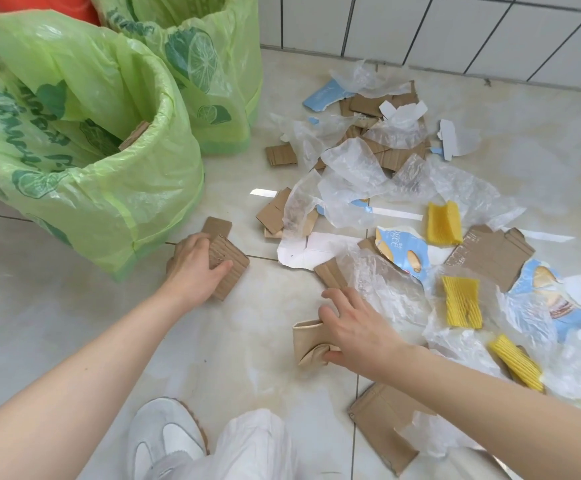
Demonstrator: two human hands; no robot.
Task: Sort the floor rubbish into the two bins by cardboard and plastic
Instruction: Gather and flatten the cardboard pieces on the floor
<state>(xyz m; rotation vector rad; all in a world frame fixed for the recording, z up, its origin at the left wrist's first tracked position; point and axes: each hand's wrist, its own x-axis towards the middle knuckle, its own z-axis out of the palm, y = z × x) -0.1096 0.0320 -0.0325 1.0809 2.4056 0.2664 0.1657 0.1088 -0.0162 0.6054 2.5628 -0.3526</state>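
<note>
The left hand (195, 263) pinches a brown, ridged cardboard piece (226, 268) on the floor near the front green bin (85, 174). The right hand (355, 327) grips a bent tan card (308, 344). Shiny pale floor tiles (265, 341) hold a messy pile on the right.

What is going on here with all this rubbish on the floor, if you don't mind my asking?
A person is crouched on the tiled floor sorting rubbish. The left hand has closed on a corrugated cardboard piece beside the nearer green-lined bin, which already shows cardboard inside. The right hand has a grip on a folded beige card piece. A second lined bin stands behind. A large pile of clear plastic film, cardboard scraps and yellow foam pieces is not yet sorted.
</note>
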